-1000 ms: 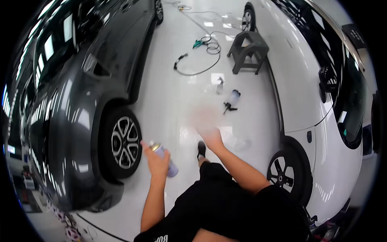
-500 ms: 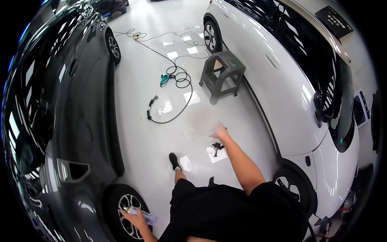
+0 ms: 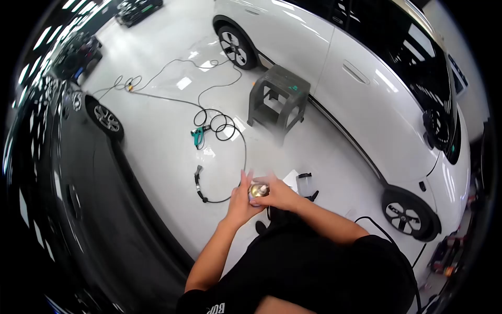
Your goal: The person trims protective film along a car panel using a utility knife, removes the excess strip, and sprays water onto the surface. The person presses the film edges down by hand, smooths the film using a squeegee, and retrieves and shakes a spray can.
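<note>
A spray can (image 3: 256, 202) with a gold-coloured top is in front of my body, seen from above with its nozzle end facing up toward me. My left hand (image 3: 239, 205) wraps around the can's left side, with some fingers pointing up. From the right, my right hand (image 3: 281, 194) closes around the can near its top; its fingertips are partly blurred. Just beyond my right forearm, a clear-bodied thing with black ends (image 3: 306, 184) sits on the floor; its kind is hard to make out.
A grey step stool (image 3: 285, 78) stands beside the white car (image 3: 345, 115) on my right. On my left is a dark car (image 3: 110, 209). A teal tool (image 3: 197, 136), a looped black cable (image 3: 244, 152) and a black hose end (image 3: 198, 180) lie on the floor.
My left hand has brought the spray can up from beside the dark car's wheel to the middle. My right hand has come in to meet it. The view has turned and shifted.
</note>
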### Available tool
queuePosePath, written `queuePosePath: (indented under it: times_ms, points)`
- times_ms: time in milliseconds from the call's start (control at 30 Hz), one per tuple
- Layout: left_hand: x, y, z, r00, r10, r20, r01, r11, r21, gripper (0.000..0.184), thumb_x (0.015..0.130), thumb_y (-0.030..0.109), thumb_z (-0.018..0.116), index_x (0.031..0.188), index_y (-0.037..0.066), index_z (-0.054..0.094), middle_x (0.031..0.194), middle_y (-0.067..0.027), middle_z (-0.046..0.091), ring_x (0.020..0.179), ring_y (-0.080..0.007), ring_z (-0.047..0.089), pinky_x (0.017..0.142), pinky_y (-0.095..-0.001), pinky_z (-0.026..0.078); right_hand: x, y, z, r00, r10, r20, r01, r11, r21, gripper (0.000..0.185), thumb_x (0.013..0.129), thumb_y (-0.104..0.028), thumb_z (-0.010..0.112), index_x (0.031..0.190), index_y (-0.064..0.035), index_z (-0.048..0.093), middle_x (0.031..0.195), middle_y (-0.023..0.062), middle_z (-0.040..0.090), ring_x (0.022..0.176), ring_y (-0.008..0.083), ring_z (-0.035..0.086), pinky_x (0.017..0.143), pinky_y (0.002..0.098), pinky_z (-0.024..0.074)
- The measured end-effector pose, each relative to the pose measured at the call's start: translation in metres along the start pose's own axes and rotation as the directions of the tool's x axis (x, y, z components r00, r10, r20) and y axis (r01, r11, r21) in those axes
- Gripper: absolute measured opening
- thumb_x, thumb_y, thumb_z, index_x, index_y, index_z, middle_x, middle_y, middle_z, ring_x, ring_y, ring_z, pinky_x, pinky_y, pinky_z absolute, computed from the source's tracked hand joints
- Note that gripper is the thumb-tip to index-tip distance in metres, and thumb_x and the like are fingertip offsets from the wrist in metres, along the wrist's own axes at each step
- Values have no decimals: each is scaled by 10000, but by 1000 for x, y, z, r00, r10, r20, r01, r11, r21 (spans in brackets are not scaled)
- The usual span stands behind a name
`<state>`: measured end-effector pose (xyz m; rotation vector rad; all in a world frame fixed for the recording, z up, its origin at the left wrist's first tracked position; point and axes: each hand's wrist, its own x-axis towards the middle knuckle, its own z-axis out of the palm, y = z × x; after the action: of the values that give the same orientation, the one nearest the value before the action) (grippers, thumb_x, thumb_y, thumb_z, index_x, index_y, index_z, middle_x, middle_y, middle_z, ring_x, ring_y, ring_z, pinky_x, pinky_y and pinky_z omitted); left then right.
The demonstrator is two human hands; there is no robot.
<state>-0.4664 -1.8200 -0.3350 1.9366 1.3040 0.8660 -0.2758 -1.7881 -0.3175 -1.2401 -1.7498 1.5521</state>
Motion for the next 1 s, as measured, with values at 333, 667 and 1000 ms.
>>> queuePosePath:
  times_ms: [333, 667, 1000]
  points:
    - [326, -151, -17, 896, 21, 443, -123, 972, 201, 1354, 611, 312, 981, 1613, -34, 138, 1676, -269, 159, 1380, -395, 485, 1138, -464, 413, 226, 32, -161, 872, 203, -445, -203, 978, 49, 1331, 744, -223, 899, 1637, -78, -77, 1206, 258, 691, 1058, 426, 699, 975, 423, 540]
    - [554, -358, 10, 806, -353, 475, 295, 935, 196, 1097, 712, 329, 916, 1527, -86, 310, 1425, -326, 456, 1210, -422, 610, 1005, -447, 524, 326, 168, -280, 137, 477, -868, -423, 821, 385, 1340, 692, -97, 906, 1643, -77, -37, 1344, 327, 564, 1145, 444, 645, 992, 443, 529]
    - [774, -552, 213, 835, -248, 491, 28, 911, 412, 1249, 712, 362, 929, 1548, -162, 163, 1550, -369, 346, 1457, -446, 370, 1209, -423, 330, 419, 558, -183, -419, 692, -588, -516, 351, 781, 1289, 705, -169, 897, 1641, -81, 16, 1376, 290, 470, 1253, 456, 539, 1062, 477, 477]
